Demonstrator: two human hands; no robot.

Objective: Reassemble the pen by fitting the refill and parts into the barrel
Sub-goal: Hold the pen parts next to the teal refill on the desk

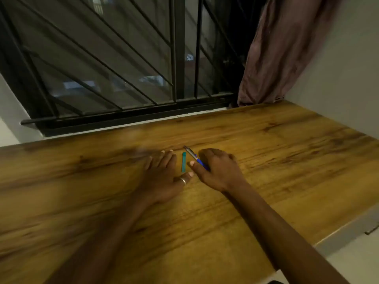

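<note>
On the wooden table (266,160), my left hand (164,175) is lying flat, fingers straight and spread, holding nothing. Just right of it, one short teal piece (183,162) is resting on the wood. My right hand (217,171) is curling around one pen (193,156), silver at the tip, blue behind, pointing away from me.

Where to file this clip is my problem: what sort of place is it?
Likely a room in a home: a wood-grain desk stands against a barred window, with a mauve curtain bunched at its right.
</note>
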